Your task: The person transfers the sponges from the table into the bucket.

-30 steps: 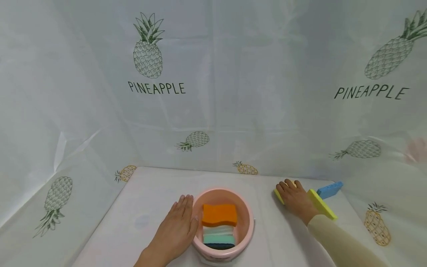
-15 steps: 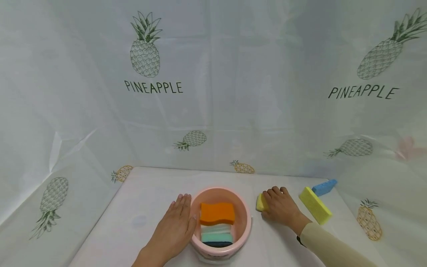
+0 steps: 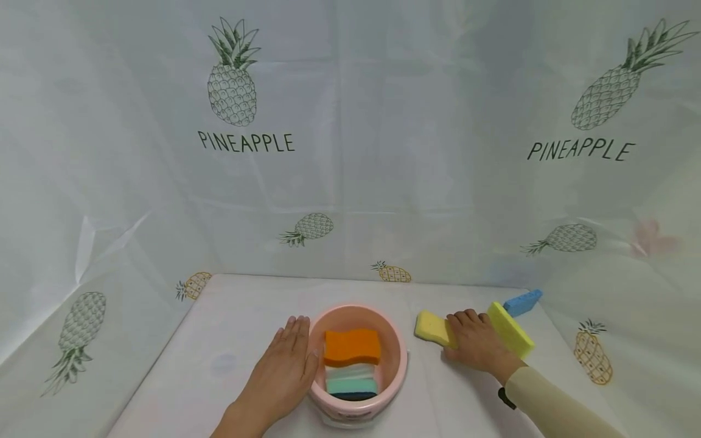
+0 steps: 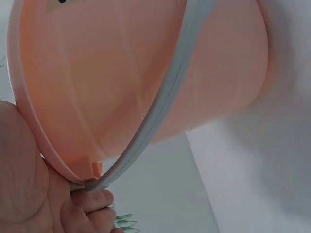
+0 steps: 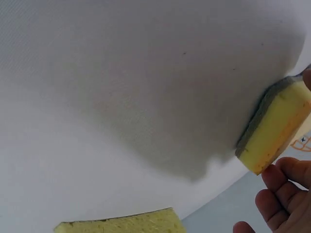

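Note:
My left hand (image 3: 279, 368) lies with straight fingers along the left side of a pink bucket (image 3: 398, 365), its palm against the rim in the left wrist view. Inside the bucket are an orange sponge (image 3: 352, 347), something white (image 3: 350, 371) and a mint-green sponge (image 3: 352, 385) with a dark layer. On the table, my right hand (image 3: 475, 342) is at the right end of a yellow sponge (image 3: 431, 327) with a dark scouring layer. Its fingertips are right at that sponge's edge (image 5: 279, 127) in the right wrist view, the fingers loosely bent.
Behind the right hand a bright yellow sponge (image 3: 510, 329) lies at an angle. A blue sponge (image 3: 523, 303) is just beyond it, near the table's far right corner. The bucket's pale handle (image 4: 165, 97) hangs down its side. White pineapple-printed sheeting (image 3: 405, 152) encloses the table.
The right hand brought the yellow sponge left, nearer the bucket, then slid back right along it, uncovering more of the sponge. The left hand stays at the bucket. The view has shifted slightly.

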Tool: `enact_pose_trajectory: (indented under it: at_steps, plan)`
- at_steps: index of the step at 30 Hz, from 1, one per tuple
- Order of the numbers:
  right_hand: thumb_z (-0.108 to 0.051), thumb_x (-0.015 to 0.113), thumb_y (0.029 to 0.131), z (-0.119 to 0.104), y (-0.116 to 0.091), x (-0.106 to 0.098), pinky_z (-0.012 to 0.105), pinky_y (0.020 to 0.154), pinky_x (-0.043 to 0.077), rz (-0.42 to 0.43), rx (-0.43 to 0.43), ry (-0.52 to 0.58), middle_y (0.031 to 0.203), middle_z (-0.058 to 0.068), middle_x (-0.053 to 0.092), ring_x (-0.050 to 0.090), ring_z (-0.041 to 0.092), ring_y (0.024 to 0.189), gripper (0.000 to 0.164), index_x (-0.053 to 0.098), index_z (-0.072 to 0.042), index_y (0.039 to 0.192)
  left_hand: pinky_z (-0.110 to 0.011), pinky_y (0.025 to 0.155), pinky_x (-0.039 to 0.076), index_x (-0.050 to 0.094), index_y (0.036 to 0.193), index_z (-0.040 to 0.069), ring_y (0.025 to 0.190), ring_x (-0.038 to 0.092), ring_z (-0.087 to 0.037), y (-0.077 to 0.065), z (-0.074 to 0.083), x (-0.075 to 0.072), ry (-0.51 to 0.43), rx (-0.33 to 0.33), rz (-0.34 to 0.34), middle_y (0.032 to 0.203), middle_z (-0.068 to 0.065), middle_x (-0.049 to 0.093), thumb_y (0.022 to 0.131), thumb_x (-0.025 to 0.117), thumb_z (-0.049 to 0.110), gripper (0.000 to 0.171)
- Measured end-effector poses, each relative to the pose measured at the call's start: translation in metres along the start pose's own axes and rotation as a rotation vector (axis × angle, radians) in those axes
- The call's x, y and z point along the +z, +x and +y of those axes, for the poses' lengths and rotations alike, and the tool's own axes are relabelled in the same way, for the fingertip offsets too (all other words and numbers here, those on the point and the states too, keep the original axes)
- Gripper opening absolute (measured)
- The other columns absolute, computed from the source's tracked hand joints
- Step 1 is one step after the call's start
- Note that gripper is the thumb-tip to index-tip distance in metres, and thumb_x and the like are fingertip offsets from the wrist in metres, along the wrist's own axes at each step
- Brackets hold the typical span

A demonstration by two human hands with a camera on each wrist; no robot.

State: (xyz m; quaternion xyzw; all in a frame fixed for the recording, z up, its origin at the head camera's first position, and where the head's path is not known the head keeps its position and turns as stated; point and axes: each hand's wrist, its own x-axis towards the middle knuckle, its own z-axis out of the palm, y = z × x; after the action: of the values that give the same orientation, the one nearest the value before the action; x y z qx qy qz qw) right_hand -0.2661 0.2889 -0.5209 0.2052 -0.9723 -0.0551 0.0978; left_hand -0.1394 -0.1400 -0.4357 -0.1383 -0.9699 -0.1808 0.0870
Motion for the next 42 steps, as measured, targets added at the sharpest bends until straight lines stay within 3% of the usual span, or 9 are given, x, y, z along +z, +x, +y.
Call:
enact_pose_trajectory:
  at_steps: [9,17,29,35,38,42]
  plan:
    - [-0.054,0.078,0.086,0.003,0.002,0.006,0.052,0.087,0.045,0.005,0.054,0.043,0.111,0.013,0.060,0.052,0.035,0.106,0.059,0.062,-0.004,0.113,-0.058,0.127,0.029,0.041,0.157,-0.009,0.157,0.034,-0.040,0.001,0.000,0.000,-0.001,-0.012,-0.011,0.165,-0.024,0.041,0.113,0.047,0.034,0.062]
    - [-0.050,0.081,0.082,0.004,0.006,-0.005,0.048,0.076,0.042,0.231,-0.003,0.028,0.105,0.016,0.057,0.051,0.037,0.098,0.059,0.058,-0.003,0.108,-0.057,0.129,0.026,0.039,0.158,-0.009,0.158,0.031,-0.039,0.003,0.000,-0.002,0.003,-0.017,-0.023,0.166,-0.024,0.038,0.113,0.045,0.037,0.064]
    - [-0.051,0.085,0.077,-0.008,0.011,-0.058,0.051,0.080,0.044,0.308,-0.029,0.001,0.103,0.015,0.057,0.051,0.035,0.098,0.063,0.057,-0.003,0.107,-0.058,0.129,0.026,0.040,0.158,-0.008,0.158,0.032,-0.039,0.002,-0.001,-0.002,0.011,-0.005,-0.015,0.165,-0.024,0.039,0.113,0.045,0.037,0.064]
    - [-0.050,0.086,0.073,-0.011,0.015,-0.089,0.051,0.075,0.047,0.429,-0.089,0.004,0.101,0.016,0.060,0.053,0.037,0.095,0.065,0.060,-0.001,0.108,-0.058,0.129,0.026,0.039,0.158,-0.007,0.158,0.031,-0.039,0.003,-0.002,0.000,0.017,-0.005,-0.016,0.166,-0.024,0.039,0.113,0.045,0.037,0.064]
    - [-0.048,0.086,0.074,-0.019,0.017,-0.110,0.051,0.076,0.046,0.460,-0.103,0.043,0.103,0.016,0.061,0.053,0.037,0.097,0.064,0.061,-0.001,0.111,-0.058,0.129,0.026,0.039,0.159,-0.007,0.158,0.031,-0.039,0.003,-0.002,0.000,0.017,-0.003,-0.019,0.166,-0.024,0.039,0.113,0.045,0.036,0.063]
    - [-0.046,0.086,0.078,-0.043,0.018,-0.141,0.051,0.082,0.043,0.425,-0.110,0.100,0.109,0.013,0.062,0.052,0.035,0.102,0.062,0.062,-0.003,0.115,-0.058,0.129,0.025,0.039,0.159,-0.007,0.159,0.030,-0.038,0.003,-0.003,0.000,0.012,-0.007,-0.026,0.166,-0.023,0.039,0.113,0.044,0.037,0.064]
